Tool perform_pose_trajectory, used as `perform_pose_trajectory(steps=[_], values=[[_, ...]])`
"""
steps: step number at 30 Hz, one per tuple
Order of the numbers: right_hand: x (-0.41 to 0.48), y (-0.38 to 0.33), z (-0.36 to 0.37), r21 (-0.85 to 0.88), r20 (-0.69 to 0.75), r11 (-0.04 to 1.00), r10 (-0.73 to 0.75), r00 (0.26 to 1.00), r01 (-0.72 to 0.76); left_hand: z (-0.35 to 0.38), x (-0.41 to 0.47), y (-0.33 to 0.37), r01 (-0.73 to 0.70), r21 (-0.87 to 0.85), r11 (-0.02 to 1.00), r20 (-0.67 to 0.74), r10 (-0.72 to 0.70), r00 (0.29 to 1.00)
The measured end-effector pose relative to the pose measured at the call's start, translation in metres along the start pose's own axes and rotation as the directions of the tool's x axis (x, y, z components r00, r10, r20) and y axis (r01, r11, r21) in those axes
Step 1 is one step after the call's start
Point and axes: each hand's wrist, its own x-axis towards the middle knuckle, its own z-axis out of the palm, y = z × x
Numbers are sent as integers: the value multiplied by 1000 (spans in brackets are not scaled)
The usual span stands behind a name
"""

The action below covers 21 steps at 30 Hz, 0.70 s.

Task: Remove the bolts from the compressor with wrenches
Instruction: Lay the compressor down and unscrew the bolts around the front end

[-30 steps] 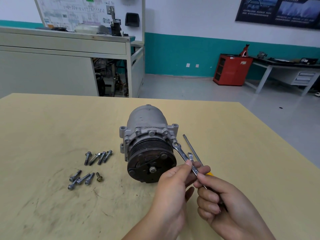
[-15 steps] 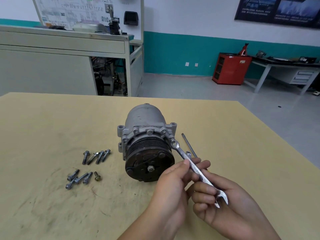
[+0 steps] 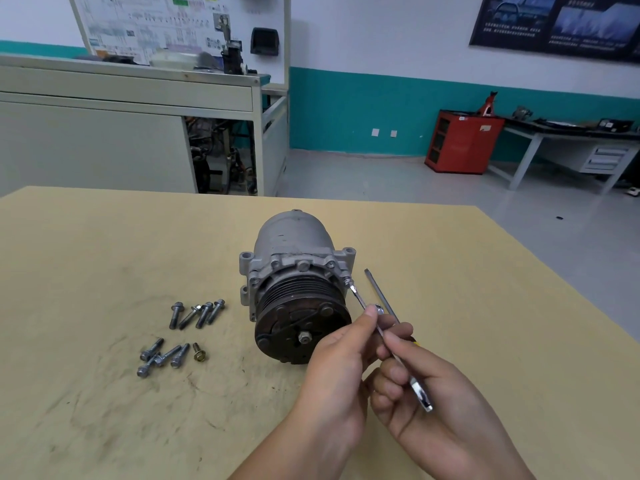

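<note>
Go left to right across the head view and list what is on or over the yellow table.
From the left: loose bolts → compressor → wrench. The left hand, right hand and screwdriver overlap these, so they are left out.

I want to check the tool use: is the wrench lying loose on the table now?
No, the left hand and the right hand both hold the wrench, its head at the compressor flange.

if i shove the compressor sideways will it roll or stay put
Probably heavy for its size: the compressor looks like cast metal. It lies on its round side on the table, so it may rock, but the flange ears would likely stop a full roll.
</note>
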Motion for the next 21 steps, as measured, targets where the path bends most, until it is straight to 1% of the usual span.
perform_pose_trajectory(steps=[3, 6, 10, 12, 14, 18, 21], values=[[2, 7, 2, -124, -13, 992, -40, 999, 38, 0, -2, 1, 7, -15, 1000, -9, -7, 1000], [3, 11, 4, -234, 4, 968, -90, 996, 89, -2, -3, 3, 29, -14, 999, -19, -29, 999], [10, 20, -1, -411, -6, 899, -171, 985, 154, -6, 1, 1, 48, 0, 999, -39, -48, 998], [13, 23, -4, -474, -20, 866, -189, 982, 157, -7, 1, 0, 52, -15, 999, -40, -52, 998], [13, 23, -5, -449, -11, 883, -157, 987, 136, -8, -1, 0, 69, -16, 997, -21, -70, 997], [11, 17, -8, -230, 8, 972, -36, 999, 37, -9, -1, 0, 109, 37, 993, 6, -109, 994], [11, 16, -9, -167, 6, 986, 17, 1000, -16, -9, 0, 0, 139, 54, 989, 28, -140, 990]])
